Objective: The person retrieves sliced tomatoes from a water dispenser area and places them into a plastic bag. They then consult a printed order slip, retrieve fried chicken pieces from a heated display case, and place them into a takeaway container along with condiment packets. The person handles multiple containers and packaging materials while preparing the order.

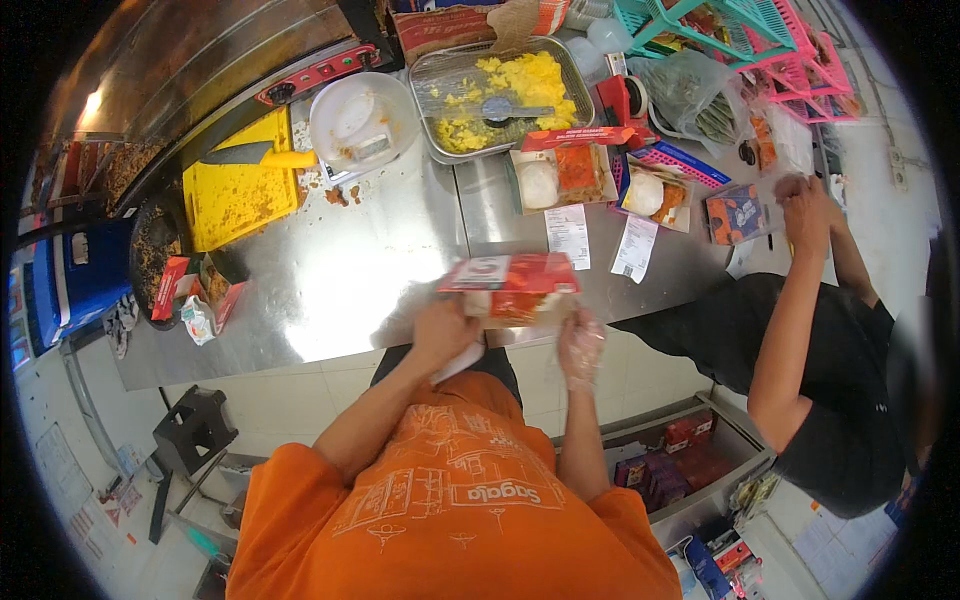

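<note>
The left hand [440,330] and the gloved right hand [580,345] hold a red-lidded food box [512,285] at the near edge of the steel worktop [330,270], fingers wrapped on either end. The box overhangs the edge; a loosened grip would likely drop it to the floor. A co-worker's hand [803,205] works well apart, near two open meal boxes [560,175].

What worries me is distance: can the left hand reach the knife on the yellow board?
Probably, with a stretch: only bare counter lies between left hand and knife, though it now holds the red box.
</note>
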`<action>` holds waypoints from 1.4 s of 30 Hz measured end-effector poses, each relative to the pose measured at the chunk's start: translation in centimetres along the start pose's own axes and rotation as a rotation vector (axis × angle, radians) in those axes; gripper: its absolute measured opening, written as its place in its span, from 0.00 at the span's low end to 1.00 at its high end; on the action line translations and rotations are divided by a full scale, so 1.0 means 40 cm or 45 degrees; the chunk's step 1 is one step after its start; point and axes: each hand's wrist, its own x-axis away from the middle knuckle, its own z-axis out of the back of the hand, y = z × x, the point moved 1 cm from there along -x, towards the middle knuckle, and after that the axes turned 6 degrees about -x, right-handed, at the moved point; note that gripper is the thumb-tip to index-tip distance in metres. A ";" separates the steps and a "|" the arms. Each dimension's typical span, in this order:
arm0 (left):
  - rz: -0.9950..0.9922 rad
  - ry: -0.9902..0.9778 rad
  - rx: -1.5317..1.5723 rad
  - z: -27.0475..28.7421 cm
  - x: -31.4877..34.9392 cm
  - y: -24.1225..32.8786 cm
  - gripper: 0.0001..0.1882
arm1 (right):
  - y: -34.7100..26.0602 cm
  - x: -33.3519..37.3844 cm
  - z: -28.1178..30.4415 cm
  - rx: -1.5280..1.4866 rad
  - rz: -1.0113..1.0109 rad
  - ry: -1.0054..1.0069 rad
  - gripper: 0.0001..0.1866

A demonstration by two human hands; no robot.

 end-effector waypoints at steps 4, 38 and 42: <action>-0.094 -0.067 0.002 -0.048 -0.105 0.176 0.20 | 0.103 -0.120 0.117 -0.029 -0.152 0.023 0.16; 0.698 0.751 0.753 0.361 0.415 -1.251 0.23 | -0.918 0.229 -1.022 0.078 0.669 -0.810 0.15; 0.466 0.743 0.520 0.315 0.333 -1.004 0.19 | -0.739 0.215 -0.794 -0.221 0.398 -0.522 0.14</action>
